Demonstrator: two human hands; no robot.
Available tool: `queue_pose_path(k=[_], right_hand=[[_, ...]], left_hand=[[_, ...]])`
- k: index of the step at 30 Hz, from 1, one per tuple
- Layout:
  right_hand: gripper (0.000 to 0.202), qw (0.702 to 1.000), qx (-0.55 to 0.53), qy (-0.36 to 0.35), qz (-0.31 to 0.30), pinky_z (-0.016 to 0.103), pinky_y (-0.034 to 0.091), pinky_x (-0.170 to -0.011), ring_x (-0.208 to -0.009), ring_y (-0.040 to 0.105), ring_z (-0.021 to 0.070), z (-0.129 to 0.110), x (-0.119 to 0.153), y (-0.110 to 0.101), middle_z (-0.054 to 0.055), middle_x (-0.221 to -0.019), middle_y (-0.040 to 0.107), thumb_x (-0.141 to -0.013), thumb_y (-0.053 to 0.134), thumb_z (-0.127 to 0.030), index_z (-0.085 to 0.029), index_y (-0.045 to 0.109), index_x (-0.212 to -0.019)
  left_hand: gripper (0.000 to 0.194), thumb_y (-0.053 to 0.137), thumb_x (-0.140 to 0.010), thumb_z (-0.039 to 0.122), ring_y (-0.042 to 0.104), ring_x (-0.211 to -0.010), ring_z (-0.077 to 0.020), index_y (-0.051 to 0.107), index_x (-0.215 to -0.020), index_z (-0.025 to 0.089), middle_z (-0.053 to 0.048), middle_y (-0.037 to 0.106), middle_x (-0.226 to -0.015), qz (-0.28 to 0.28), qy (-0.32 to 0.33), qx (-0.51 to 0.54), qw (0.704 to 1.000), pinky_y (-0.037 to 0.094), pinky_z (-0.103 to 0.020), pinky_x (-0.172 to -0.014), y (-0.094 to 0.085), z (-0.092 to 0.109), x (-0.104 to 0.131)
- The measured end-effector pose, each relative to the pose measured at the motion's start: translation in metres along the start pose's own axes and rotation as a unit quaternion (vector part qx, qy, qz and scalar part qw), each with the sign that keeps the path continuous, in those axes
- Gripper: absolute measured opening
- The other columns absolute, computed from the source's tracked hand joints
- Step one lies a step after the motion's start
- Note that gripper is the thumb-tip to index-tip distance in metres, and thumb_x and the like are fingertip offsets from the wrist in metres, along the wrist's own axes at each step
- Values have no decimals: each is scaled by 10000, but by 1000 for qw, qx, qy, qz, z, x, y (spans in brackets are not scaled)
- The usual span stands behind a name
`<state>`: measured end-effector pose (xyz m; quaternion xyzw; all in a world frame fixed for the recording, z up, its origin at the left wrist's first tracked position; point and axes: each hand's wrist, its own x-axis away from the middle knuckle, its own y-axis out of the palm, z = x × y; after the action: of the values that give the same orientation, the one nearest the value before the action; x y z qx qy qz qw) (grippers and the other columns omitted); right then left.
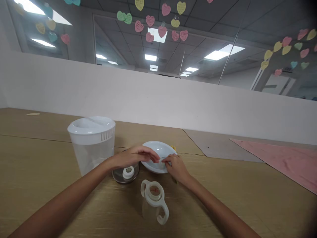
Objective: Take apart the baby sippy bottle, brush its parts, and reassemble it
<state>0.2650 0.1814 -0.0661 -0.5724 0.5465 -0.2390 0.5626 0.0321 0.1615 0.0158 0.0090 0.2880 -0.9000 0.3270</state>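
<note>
A white oval bowl [155, 169] lies on the table, with both hands over it. My left hand [140, 155] reaches in from the left, its fingers stretched out over the bowl's near-left side. Opposite it, my right hand [177, 167] has its fingers pinched at a small pale piece inside the bowl, too blurred to name. Under my left wrist is a round metal dish [120, 175] bearing a white bottle collar [128, 172]. Closer to me stands a clear baby bottle [150, 206] with two white handles and an uncovered mouth.
A tall translucent container [92, 153] with a white lid [91, 125] stands left of the bowl. Something small and yellow [174, 148] shows behind the bowl's right rim. A pink sheet [284, 162] lies at the right. The white wall [153, 102] borders the table's back.
</note>
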Motion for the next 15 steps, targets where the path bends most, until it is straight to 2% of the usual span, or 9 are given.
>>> queue_pose_path(k=[2, 4, 6, 8, 10, 12, 15], right_hand=[[296, 1000, -7, 3, -5, 277, 337, -841, -862, 562, 174, -2, 0, -2, 15, -845, 661, -753, 467, -40, -184, 683, -895], [293, 1000, -10, 8, -9, 264, 341, -808, -809, 565, 161, -5, 0, -5, 8, -803, 653, -724, 448, -18, -173, 666, -847], [294, 1000, -8, 16, -24, 266, 334, -815, -803, 563, 158, -8, 0, -8, 9, -786, 650, -698, 432, -5, -172, 664, -769], [308, 999, -4, 20, -46, 288, 316, -858, -848, 562, 169, -10, 0, -11, 21, -819, 658, -694, 419, -12, -176, 679, -728], [332, 998, -1, 9, -69, 330, 285, -911, -901, 556, 190, -10, 1, -12, 33, -864, 663, -727, 404, -41, -185, 702, -757], [366, 997, -1, -16, -82, 379, 235, -963, -940, 547, 200, -8, 3, -10, 34, -896, 664, -770, 375, -68, -203, 712, -816], [386, 995, -8, -56, -85, 415, 157, -1016, -986, 534, 192, -2, 5, -6, 19, -951, 660, -819, 346, -93, -229, 699, -894]], left_hand=[[339, 565, -799, 206, 526, -1088, -196, 590, -1137, 223, -18, 593, -1176, -97, -9, -33, 995, 416, -268, -899, 2, 14, 5], [536, 682, -724, 245, 485, -1143, -209, 520, -1234, 278, 9, 541, -1253, -161, -8, -89, 983, 371, -269, -955, 5, 20, 9], [692, 756, -652, 281, 474, -1160, -219, 469, -1282, 298, 13, 522, -1276, -193, -4, -124, 973, 350, -269, -978, 10, 20, 11], [751, 783, -613, 287, 487, -1146, -224, 458, -1290, 299, 9, 528, -1269, -208, -2, -138, 968, 363, -265, -964, 15, 16, 11], [745, 773, -615, 258, 513, -1114, -225, 455, -1288, 291, 1, 545, -1247, -207, -7, -151, 967, 383, -266, -937, 20, 11, 9], [652, 738, -631, 206, 563, -1030, -217, 499, -1234, 271, -3, 594, -1168, -202, -20, -168, 965, 417, -262, -874, 26, 5, 6], [297, 645, -666, 131, 612, -768, -189, 617, -949, 216, 10, 661, -869, -196, -52, -229, 952, 439, -243, -656, 34, -2, 3]])
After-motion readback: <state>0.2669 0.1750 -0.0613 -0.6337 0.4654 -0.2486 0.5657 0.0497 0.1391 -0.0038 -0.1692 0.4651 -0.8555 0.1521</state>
